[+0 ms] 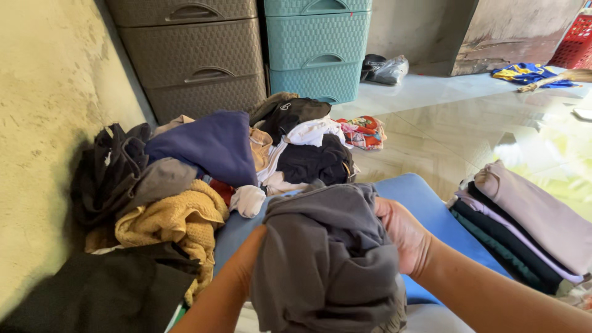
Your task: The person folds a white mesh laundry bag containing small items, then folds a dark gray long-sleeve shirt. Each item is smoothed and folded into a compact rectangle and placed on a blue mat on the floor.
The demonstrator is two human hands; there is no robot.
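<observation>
A crumpled dark grey garment (327, 259) hangs bunched between both hands above a blue mat (431, 209). My right hand (404, 237) grips its right edge, fingers curled into the cloth. My left hand (250, 253) is mostly hidden under the grey fabric and holds its left side; only the wrist and forearm show. A heap of unfolded clothes (203, 166) lies just beyond, with a navy piece, a mustard knitted piece (176, 222), black and white pieces.
A stack of folded clothes (524, 234) sits at the right on the tiled floor. Brown (191, 55) and teal (317, 49) plastic drawer units stand at the back. A rough wall runs along the left. A black cloth (105, 290) lies front left.
</observation>
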